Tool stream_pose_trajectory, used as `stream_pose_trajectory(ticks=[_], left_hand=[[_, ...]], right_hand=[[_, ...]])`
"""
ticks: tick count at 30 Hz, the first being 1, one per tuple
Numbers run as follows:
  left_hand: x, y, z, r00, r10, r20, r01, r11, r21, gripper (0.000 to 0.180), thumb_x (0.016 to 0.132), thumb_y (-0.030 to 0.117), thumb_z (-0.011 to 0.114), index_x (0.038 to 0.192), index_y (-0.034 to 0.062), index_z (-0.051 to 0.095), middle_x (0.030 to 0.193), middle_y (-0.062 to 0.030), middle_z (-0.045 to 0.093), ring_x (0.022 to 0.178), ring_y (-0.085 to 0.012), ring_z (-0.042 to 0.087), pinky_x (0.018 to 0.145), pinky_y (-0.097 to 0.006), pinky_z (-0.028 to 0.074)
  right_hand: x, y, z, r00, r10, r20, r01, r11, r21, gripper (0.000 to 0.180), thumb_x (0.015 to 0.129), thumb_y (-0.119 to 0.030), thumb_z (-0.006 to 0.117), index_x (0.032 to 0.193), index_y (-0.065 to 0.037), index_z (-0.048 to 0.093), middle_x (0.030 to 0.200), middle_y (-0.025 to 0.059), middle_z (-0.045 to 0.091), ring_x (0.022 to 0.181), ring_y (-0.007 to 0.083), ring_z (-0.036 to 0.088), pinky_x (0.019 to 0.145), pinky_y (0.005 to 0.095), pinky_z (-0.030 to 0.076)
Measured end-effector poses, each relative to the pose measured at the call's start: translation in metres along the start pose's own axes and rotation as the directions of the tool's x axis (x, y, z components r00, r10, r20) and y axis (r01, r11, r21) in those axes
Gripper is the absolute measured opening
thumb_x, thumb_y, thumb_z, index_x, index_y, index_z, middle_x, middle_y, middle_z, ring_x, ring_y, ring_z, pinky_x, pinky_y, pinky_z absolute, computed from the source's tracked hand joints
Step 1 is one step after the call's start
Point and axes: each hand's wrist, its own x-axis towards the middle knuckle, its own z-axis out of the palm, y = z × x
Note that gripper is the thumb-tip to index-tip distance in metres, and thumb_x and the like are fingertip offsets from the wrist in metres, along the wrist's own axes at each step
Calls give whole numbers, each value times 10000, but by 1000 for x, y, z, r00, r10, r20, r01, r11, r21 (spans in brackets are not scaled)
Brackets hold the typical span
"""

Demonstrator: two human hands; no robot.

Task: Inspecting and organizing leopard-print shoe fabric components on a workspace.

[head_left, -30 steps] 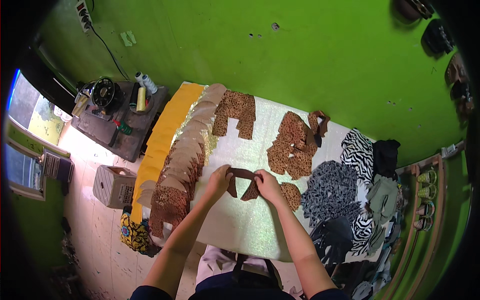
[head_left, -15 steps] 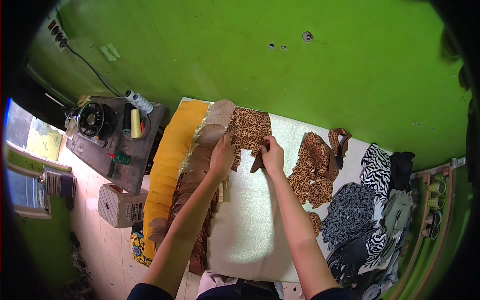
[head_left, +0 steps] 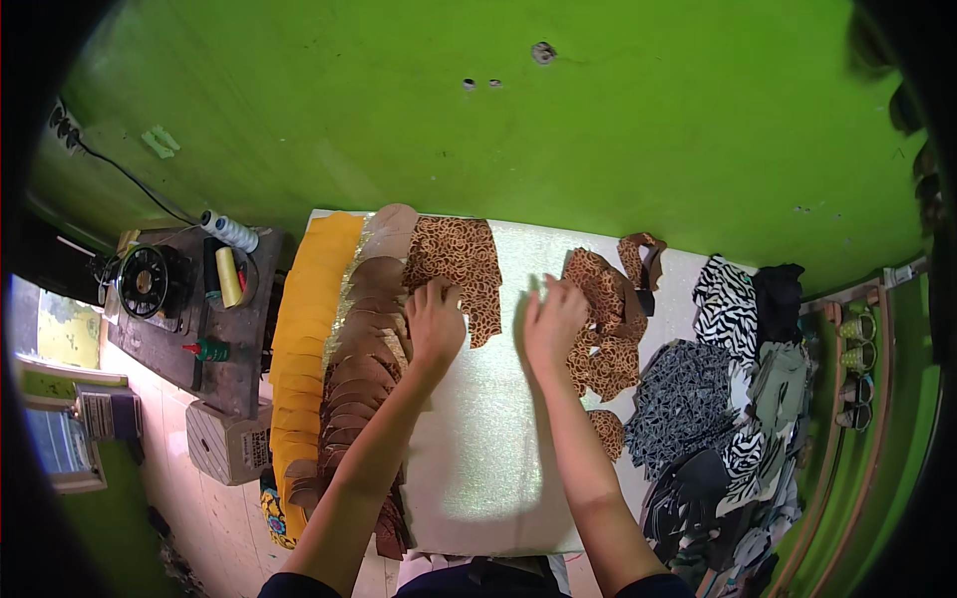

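My left hand (head_left: 436, 324) lies over the lower left part of the brown swirl-patterned pieces (head_left: 454, 254), fingers spread and pressed down on them. These pieces lie flat and overlap at the table's far edge. To the right, my right hand (head_left: 554, 324) hovers beside a loose heap of the same patterned cut pieces (head_left: 610, 314). Its fingers are apart, and I see nothing held in them. Left of my left hand runs a long overlapping row of brown pieces (head_left: 359, 374), with rounded tan ones at its far end.
A row of yellow pieces (head_left: 304, 329) edges the left of the pale table (head_left: 488, 478). Grey-black patterned pieces (head_left: 683, 404) and zebra-striped pieces (head_left: 726, 309) pile up at the right. A dark side table (head_left: 224, 349) bears thread cones (head_left: 229, 231). A green wall (head_left: 638, 149) stands behind.
My right hand has let go of the patterned piece and moved right, to the heap. My left hand has come down onto the patterned pieces. The whole view has shifted.
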Motion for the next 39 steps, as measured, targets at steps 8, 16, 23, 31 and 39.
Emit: stream_pose_trajectory(ticks=[8,16,23,31,39], left_hand=[[-17,96,15,960,271,64,-224,887,-403,310,728,46,538,1038,54,527,1073,-127,491,1032,-290,467,862,-398,372],[-15,137,-3,972,235,-14,-212,848,-486,333,748,64,535,1079,29,506,1095,-162,483,1020,-311,472,854,-409,382],[-6,159,-45,985,132,-109,-170,831,-530,496,794,247,620,1194,3,455,1207,-224,443,1151,-341,413,959,-402,327],[-60,148,-47,892,11,451,384,507,-772,203,834,165,586,939,-8,570,749,-63,603,691,-103,552,643,-236,439],[-104,151,-114,937,271,221,-134,862,-489,159,793,101,544,934,51,599,848,-120,615,793,-295,588,696,-359,469]], right_hand=[[4,98,-55,970,103,-220,-160,953,-259,434,779,-114,555,1184,-6,444,1225,210,413,1125,339,385,948,463,280],[32,100,-107,964,-67,-258,50,996,-70,183,800,-31,544,971,-31,611,919,82,626,903,242,572,823,373,425],[15,76,-155,824,-476,-307,504,863,16,236,759,0,563,991,-11,603,1036,103,617,1031,285,550,866,418,428],[-34,84,-180,826,-545,-147,564,795,223,285,742,-50,571,1024,-20,594,1096,121,589,1117,315,484,926,423,382],[-75,64,-202,785,-576,229,505,809,302,531,724,-139,611,1231,-151,457,1356,97,318,1265,319,273,1034,450,252]])
